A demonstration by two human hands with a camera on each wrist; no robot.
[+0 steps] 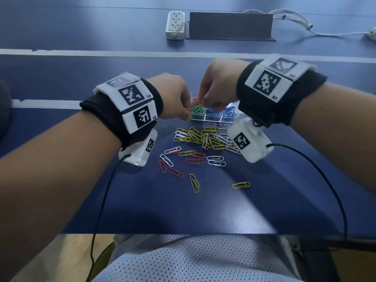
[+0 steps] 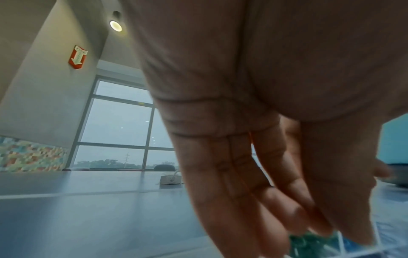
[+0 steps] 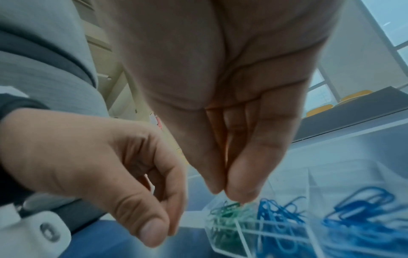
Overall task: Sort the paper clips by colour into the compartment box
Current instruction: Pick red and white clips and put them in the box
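Both hands meet over the clear compartment box (image 1: 213, 117), which sits on the blue desk (image 1: 254, 190) beyond the loose heap of paper clips. The right hand (image 1: 219, 86) hangs over the box with its fingertips (image 3: 239, 190) pressed together just above the green clips (image 3: 223, 214); whether a clip is pinched there I cannot tell. The left hand (image 1: 173, 96) hovers at the box's left edge, fingers loosely curled and holding nothing. Blue clips (image 1: 228, 112) fill the compartments to the right of the green, and red clips (image 1: 195, 99) lie behind them, mostly hidden by the hands. Nearer than the box, yellow and white clips (image 1: 203, 138) lie tangled, with scattered red ones (image 1: 175, 171). Far behind the box stand a white power strip (image 1: 175, 25) and a dark upright panel (image 1: 231, 26).
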